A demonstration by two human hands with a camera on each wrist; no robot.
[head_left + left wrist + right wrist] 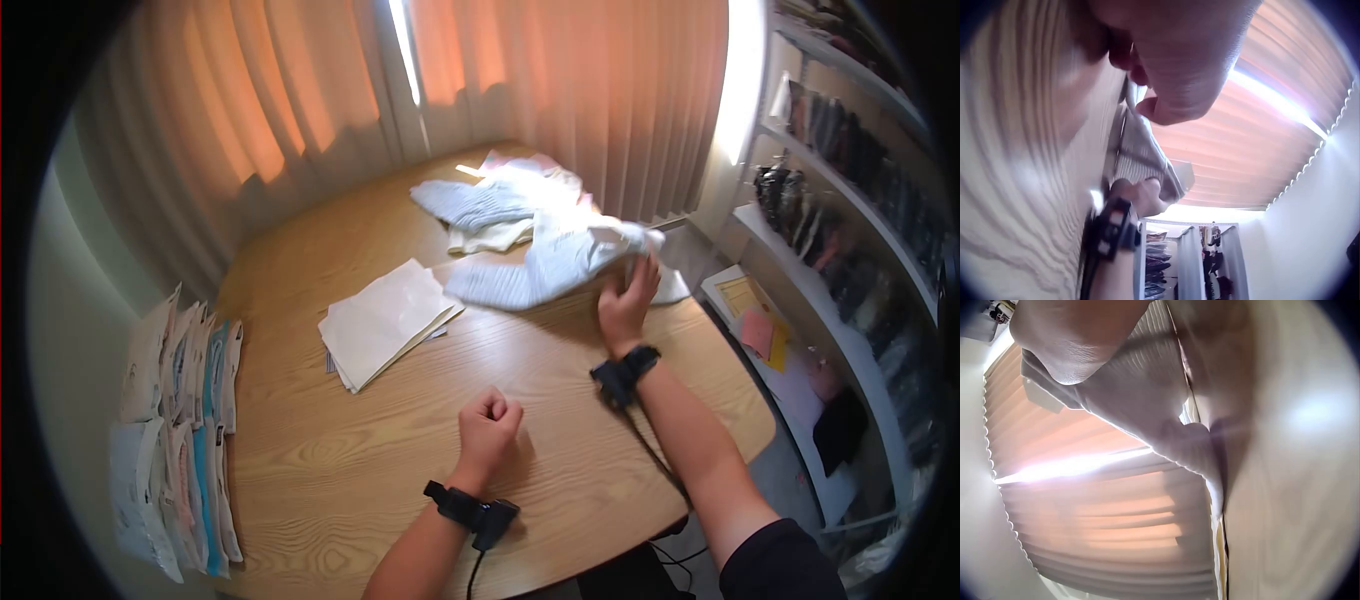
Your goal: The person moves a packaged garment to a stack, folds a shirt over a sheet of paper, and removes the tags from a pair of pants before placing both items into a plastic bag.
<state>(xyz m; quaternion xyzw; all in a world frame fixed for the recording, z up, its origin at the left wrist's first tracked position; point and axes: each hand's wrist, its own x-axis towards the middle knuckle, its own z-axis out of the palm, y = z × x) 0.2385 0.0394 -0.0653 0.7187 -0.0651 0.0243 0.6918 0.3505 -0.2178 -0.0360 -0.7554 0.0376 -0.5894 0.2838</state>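
Right hand (pixel 628 308) pinches garment (pixel 565 262) by right end, raised off table (pixel 330 460); I see left hand (pixel 489 432) fisted, near side. White stack (pixel 388 318) left of garment.

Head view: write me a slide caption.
Right hand holding a pale blue garment over a wooden table, left hand curled.

The head view looks forward and down over the brown wood-grain bench (pixel 350 470); close above it, both sideways wrist views face the same pleated, orange-lit curtains (pixel 1229 156).
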